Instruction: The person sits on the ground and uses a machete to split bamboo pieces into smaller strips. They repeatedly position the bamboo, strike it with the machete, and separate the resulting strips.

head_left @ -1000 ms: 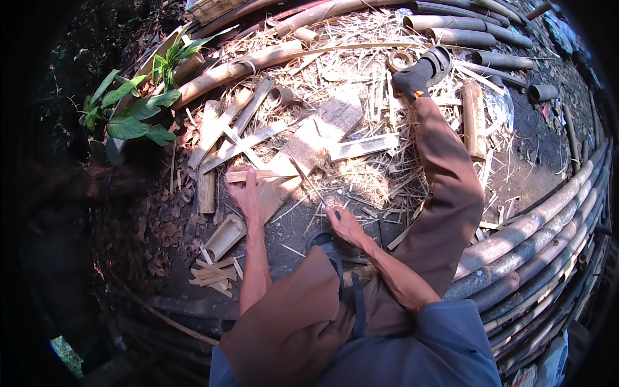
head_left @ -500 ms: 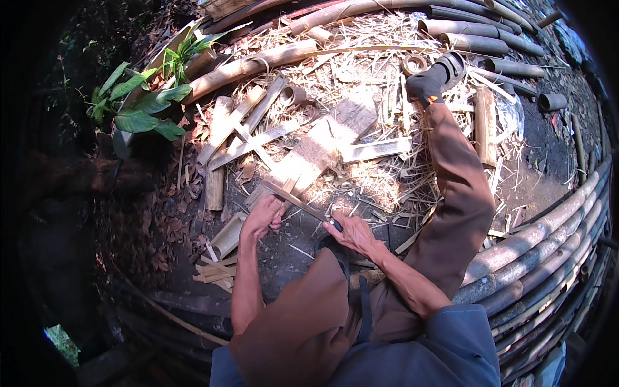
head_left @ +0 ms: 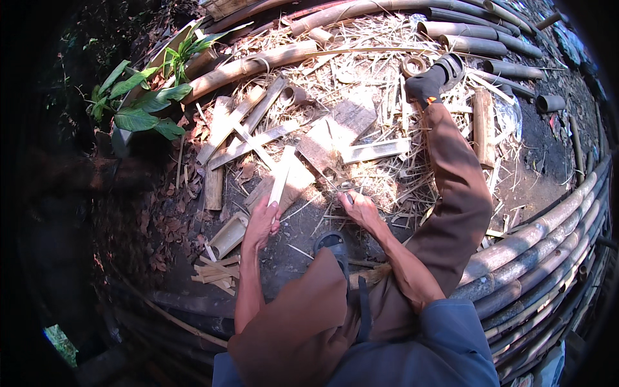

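Note:
My left hand point(head_left: 261, 224) is closed around the lower end of a pale, flat bamboo strip point(head_left: 282, 174), which points up and away over a wooden plank point(head_left: 351, 119). My right hand point(head_left: 361, 211) grips the handle of a knife. The narrow knife blade point(head_left: 327, 182) slants up and left from that hand, apart from the strip and near the plank's edge. Part of the handle is hidden by my fingers. Beside my left forearm lie a split bamboo trough point(head_left: 229, 235) and several thin bamboo slats point(head_left: 216, 274).
Shavings point(head_left: 380, 180) litter the ground around the plank. My outstretched leg point(head_left: 458, 174) borders the right side. Long bamboo poles point(head_left: 516, 251) are stacked at the lower right, more poles point(head_left: 474, 44) lie at the back. A leafy plant point(head_left: 138, 97) stands at the left.
The knife has moved right and away from the strip, which it crossed near my left hand before. My right hand has shifted slightly right and farther out; the strip now shows more fully.

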